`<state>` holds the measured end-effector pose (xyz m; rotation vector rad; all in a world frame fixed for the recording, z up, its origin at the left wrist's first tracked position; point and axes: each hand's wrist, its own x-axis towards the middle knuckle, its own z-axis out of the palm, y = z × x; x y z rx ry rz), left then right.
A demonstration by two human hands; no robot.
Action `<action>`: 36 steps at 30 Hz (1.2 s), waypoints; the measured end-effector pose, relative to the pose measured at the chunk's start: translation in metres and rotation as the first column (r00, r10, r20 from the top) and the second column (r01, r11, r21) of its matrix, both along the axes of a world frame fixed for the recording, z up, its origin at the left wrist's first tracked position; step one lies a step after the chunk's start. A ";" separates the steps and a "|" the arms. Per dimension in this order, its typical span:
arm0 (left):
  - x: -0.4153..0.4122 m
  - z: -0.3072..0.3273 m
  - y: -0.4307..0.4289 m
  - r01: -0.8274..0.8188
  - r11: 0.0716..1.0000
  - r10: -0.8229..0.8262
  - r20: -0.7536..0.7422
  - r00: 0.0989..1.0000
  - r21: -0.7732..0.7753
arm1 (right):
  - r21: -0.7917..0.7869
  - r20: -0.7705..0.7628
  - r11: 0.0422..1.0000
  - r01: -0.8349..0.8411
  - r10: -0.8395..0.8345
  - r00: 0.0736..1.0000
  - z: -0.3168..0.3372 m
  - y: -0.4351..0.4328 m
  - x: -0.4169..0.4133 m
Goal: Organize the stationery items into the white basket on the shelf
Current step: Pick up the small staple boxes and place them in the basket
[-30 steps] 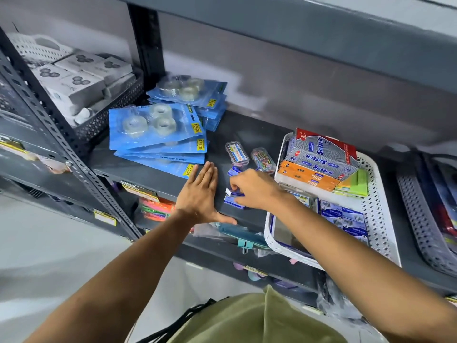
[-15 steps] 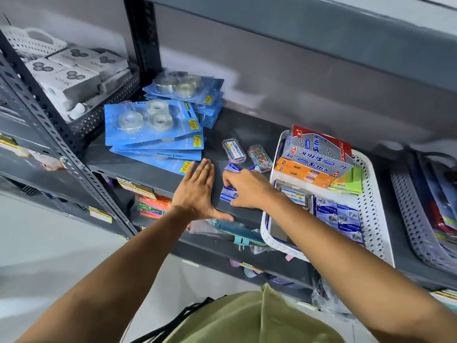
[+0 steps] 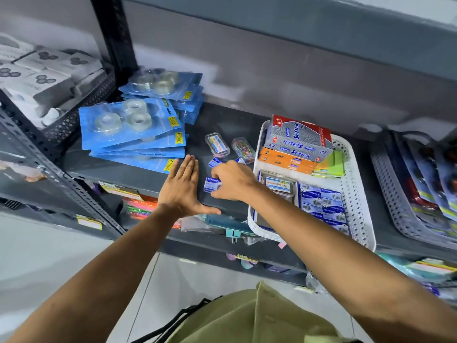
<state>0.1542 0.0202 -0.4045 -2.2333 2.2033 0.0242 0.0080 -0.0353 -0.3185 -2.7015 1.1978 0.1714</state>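
Observation:
On the dark shelf, my right hand (image 3: 233,180) is closed around a small stack of blue-and-white staple boxes (image 3: 211,184). My left hand (image 3: 184,188) lies flat and open on the shelf just left of them, thumb along the front edge. Two more small blue boxes (image 3: 215,161) lie behind my right hand. Farther back sit two clear plastic cases: one with a label (image 3: 217,144), one with coloured clips (image 3: 243,150). The white basket (image 3: 356,194) stands to the right, holding Softek boxes (image 3: 298,142), green sticky notes (image 3: 332,163) and rows of blue staple boxes (image 3: 321,205).
Blue tape blister packs (image 3: 133,131) are stacked at the left, with a second pile (image 3: 164,87) behind. A black basket of white boxes (image 3: 47,80) sits past the shelf upright. A grey basket (image 3: 405,194) with packaged items is at the right. Lower shelves hold more goods.
My right hand has closed over the small staple boxes and drawn them slightly toward the front edge. My left hand stays flat in place. The camera has shifted a little.

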 end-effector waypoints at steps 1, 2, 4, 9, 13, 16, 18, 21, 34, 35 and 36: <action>-0.002 0.000 -0.001 0.004 1.000 -0.004 -0.001 1.000 -0.009 | -0.004 0.029 1.000 0.017 -0.017 0.999 0.003 0.000 -0.003; -0.001 0.000 0.002 0.000 1.000 -0.001 -0.007 1.000 -0.026 | -0.006 0.053 1.000 0.022 -0.022 0.998 0.006 0.000 -0.004; -0.006 0.001 0.002 0.019 0.999 -0.020 -0.018 1.000 -0.042 | -0.006 0.106 0.999 0.054 -0.053 0.993 0.014 0.000 -0.014; -0.013 0.000 0.003 0.070 0.997 -0.070 -0.035 0.997 -0.013 | -0.045 0.217 0.990 0.137 -0.124 0.968 0.036 -0.002 -0.044; -0.018 -0.004 0.002 0.092 0.996 -0.092 -0.027 0.995 -0.009 | -0.041 0.247 0.978 0.204 -0.188 0.951 0.056 -0.007 -0.079; -0.027 -0.004 0.002 0.106 0.994 -0.106 -0.038 0.994 -0.022 | -0.028 0.227 0.963 0.267 -0.254 0.940 0.066 -0.009 -0.112; -0.040 -0.004 0.001 0.150 0.988 -0.151 -0.042 0.988 -0.025 | -0.034 0.191 0.956 0.293 -0.281 0.940 0.069 -0.009 -0.132; -0.062 -0.004 -0.001 0.199 0.979 -0.201 -0.057 0.978 -0.049 | -0.030 0.117 0.951 0.309 -0.304 0.945 0.066 -0.003 -0.158; -0.071 -0.003 0.003 0.215 0.974 -0.217 -0.019 0.976 -0.074 | 0.046 -0.270 0.950 0.310 -0.287 0.919 0.035 0.036 -0.222; -0.071 -0.003 0.003 0.211 0.975 -0.213 -0.013 0.977 -0.075 | 0.046 -0.278 0.949 0.312 -0.288 0.917 0.034 0.038 -0.224; -0.071 -0.003 0.002 0.207 0.975 -0.208 -0.006 0.978 -0.075 | 0.045 -0.280 0.948 0.314 -0.290 0.915 0.033 0.039 -0.224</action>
